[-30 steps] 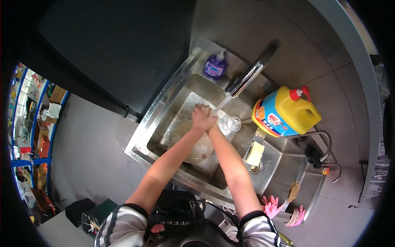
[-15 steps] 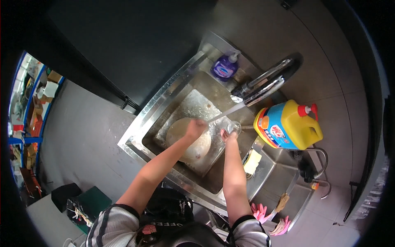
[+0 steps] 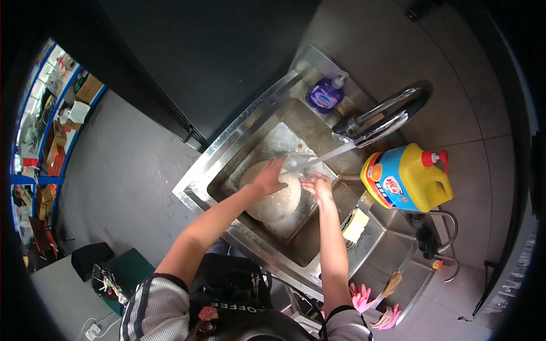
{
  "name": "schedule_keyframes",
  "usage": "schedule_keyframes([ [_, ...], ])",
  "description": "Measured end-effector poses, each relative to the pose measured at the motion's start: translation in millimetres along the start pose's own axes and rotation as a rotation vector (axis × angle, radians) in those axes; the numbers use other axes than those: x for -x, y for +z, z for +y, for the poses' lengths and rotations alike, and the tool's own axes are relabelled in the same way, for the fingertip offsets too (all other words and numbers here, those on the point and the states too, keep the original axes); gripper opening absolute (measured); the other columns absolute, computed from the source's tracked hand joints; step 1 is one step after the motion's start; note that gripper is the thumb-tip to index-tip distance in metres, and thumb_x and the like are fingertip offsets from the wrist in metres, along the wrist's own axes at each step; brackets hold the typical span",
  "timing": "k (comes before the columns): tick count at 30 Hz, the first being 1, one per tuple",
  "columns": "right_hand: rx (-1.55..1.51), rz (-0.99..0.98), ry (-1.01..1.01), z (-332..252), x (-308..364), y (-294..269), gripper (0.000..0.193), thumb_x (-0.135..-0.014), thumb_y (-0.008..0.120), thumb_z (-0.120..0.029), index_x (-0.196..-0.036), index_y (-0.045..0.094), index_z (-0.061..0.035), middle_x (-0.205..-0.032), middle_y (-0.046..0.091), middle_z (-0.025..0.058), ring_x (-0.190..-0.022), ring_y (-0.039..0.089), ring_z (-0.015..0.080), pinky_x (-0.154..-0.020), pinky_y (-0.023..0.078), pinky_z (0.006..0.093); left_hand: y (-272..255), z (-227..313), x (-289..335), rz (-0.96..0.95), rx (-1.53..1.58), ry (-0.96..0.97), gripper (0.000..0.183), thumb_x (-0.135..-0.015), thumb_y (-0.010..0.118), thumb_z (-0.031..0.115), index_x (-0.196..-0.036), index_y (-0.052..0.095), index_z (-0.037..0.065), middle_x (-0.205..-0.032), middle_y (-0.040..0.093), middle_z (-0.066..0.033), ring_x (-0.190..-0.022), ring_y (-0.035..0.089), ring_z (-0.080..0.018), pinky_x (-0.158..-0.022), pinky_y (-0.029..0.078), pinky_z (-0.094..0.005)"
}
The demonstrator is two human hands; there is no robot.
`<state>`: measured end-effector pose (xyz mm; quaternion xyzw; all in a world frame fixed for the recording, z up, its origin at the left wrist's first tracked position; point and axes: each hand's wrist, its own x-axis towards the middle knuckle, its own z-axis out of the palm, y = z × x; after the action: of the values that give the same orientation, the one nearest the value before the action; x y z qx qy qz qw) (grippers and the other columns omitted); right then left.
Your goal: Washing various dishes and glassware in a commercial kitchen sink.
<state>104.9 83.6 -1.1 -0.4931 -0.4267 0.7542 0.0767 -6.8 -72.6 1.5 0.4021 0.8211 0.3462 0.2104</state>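
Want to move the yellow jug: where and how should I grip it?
Take the yellow jug by its looped handle, probably from the picture's right: the loop juts out on that side, below the red pump top.

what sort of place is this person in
Probably a wash-up corner in a workroom or storeroom: there's a steel sink with a running faucet, a big yellow jug beside it, and crowded blue-framed shelves off to the left.

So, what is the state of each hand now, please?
Left hand: at the clear item, thumb apart; grip cannot be told.
Right hand: fingers toward the same item; grip cannot be told.
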Motion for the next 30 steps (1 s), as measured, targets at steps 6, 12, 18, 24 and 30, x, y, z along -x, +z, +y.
schedule_keyframes([
  [6,0.085,-0.436,0.110,-29,0,22,0.026,-0.076,0.045,-0.004,-0.099,0.050,0.0062,-0.065,0.056,0.0143,-0.047,0.052,0.0133,-0.039,0.040,0.0185,-54,-5,-25,-0.035,-0.037,0.334,0.082,-0.057,0.070,0.025,-0.125,0.026,0.009,-0.117,0.042,-0.0154,-0.108,0.039,-0.0307,-0.093,0.029,-0.0364],
  [12,-0.106,-0.044,-0.089,-26,-25,85,0.031,-0.079,0.045,-0.028,-0.087,0.054,0.0013,-0.055,0.048,0.0036,-0.054,0.048,0.0148,-0.049,0.039,0.0262,-52,-3,-25,0.003,0.006,0.000,0.078,-0.056,0.070,0.027,-0.119,0.031,0.004,-0.110,0.046,-0.0137,-0.094,0.049,-0.0312,-0.080,0.039,-0.0346],
  [18,0.308,0.084,-0.371,-47,-57,112,0.052,-0.076,0.052,-0.041,-0.102,0.047,0.0037,-0.086,0.055,0.0126,-0.074,0.053,0.0264,-0.071,0.040,0.0349,-39,7,-26,-0.081,0.928,-0.339,0.067,-0.060,0.066,0.023,-0.115,0.034,0.002,-0.096,0.051,-0.0086,-0.080,0.053,-0.0184,-0.068,0.043,-0.0284],
  [24,-0.082,-0.147,-0.119,-23,1,97,0.044,-0.076,0.057,-0.029,-0.110,0.042,-0.0050,-0.102,0.050,0.0089,-0.090,0.050,0.0199,-0.074,0.043,0.0334,-43,-18,-34,-0.364,1.060,-0.457,0.058,-0.062,0.064,0.020,-0.113,0.041,0.002,-0.097,0.051,-0.0086,-0.084,0.052,-0.0194,-0.071,0.043,-0.0283],
  [30,-0.491,-0.203,-0.164,-8,-1,41,0.030,-0.079,0.050,-0.033,-0.095,0.048,-0.0074,-0.091,0.052,0.0070,-0.085,0.051,0.0212,-0.072,0.044,0.0358,-9,34,-39,-0.211,0.367,0.073,0.069,-0.064,0.064,0.042,-0.119,0.041,0.007,-0.106,0.048,-0.0166,-0.100,0.045,-0.0296,-0.086,0.035,-0.0355],
])
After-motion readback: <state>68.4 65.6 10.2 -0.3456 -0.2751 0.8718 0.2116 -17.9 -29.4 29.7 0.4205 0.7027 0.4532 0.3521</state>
